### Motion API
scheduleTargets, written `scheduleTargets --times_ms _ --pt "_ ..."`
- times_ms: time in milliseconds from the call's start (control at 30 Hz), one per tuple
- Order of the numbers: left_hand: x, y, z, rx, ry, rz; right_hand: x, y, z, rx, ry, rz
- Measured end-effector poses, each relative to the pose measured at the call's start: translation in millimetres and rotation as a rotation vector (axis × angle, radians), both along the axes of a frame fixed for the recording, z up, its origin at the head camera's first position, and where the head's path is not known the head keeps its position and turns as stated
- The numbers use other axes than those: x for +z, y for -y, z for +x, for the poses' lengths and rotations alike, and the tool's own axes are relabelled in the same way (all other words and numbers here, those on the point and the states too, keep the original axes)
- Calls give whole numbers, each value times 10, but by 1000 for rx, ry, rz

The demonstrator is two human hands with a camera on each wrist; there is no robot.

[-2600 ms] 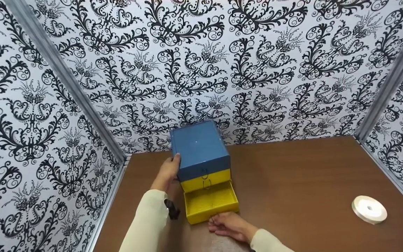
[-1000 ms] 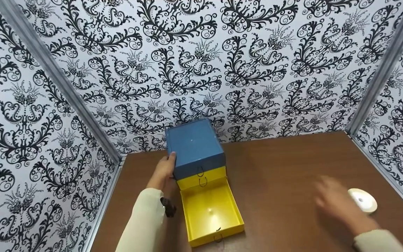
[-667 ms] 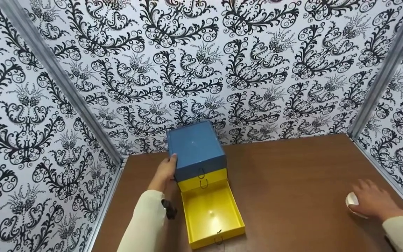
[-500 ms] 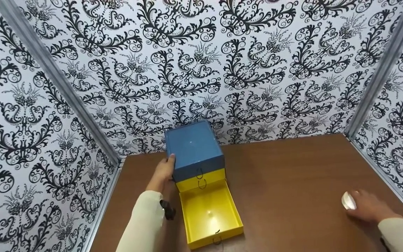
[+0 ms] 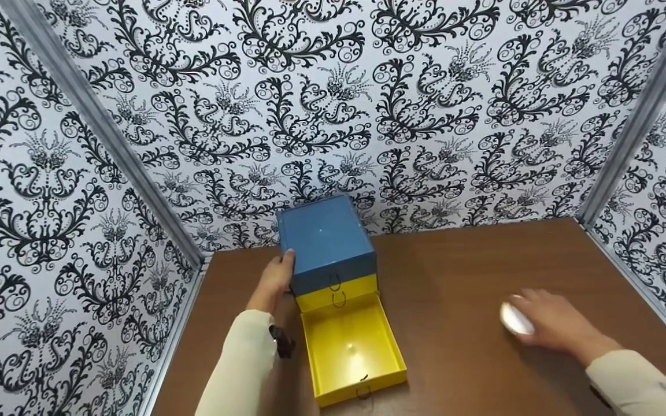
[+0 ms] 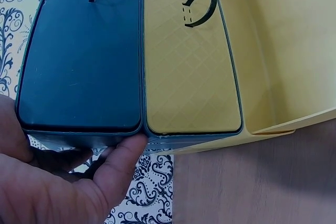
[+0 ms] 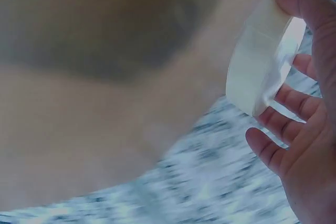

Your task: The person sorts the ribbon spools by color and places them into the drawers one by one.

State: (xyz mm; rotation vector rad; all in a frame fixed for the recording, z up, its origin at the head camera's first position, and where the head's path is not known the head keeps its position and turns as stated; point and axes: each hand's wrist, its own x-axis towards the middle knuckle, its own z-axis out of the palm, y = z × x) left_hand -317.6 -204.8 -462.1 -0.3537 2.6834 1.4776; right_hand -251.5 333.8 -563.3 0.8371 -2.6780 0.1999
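A small box of drawers, with a blue casing point(image 5: 324, 234) and yellow drawer fronts, stands at the back of the table. Its lowest yellow drawer point(image 5: 351, 346) is pulled far out, with nothing visible in it. My left hand point(image 5: 275, 276) grips the casing's left side, thumb at the top edge, fingers against the side wall in the left wrist view. Right of the drawer, my right hand point(image 5: 555, 320) holds a cream ribbon roll point(image 5: 515, 319) above the table. The right wrist view shows the roll point(image 7: 257, 59) pinched between thumb and fingers.
Brown tabletop point(image 5: 448, 271) extends to the right of the box. Patterned walls point(image 5: 425, 115) close off the back and both sides, with grey posts point(image 5: 102, 127) at the corners. Thin dark loop handles point(image 5: 363, 393) stick out from the fronts.
The lowest drawer came further out and my right hand left it. That hand took the ribbon roll at the right and has moved left with it. My left hand stayed on the casing.
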Motion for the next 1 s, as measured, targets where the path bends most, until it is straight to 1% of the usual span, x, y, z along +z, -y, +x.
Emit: scheduleTargets --times_ms 100,267,367,467,600,667,767,867,1000 --pt "1 -3 3 -1 5 -2 170 346 -39 107 -49 30" --pt "-10 6 0 6 3 -3 425 892 -70 262 -79 146" --pt "-11 6 -1 10 -1 3 516 1199 -86 351 -115 230" --pt "-3 -5 -1 11 -7 16 558 1472 -120 415 -153 306" --pt "2 -16 -5 11 -5 27 626 1804 -159 461 -215 421" --pt "6 -18 -11 7 1 21 664 1960 -179 480 -261 470" --pt "12 -19 -21 4 10 20 698 2180 -215 504 -319 507" --pt "15 -19 -26 6 12 22 676 2383 -252 517 -346 535" --pt "9 -6 -31 14 4 10 570 2642 -286 516 -350 584"
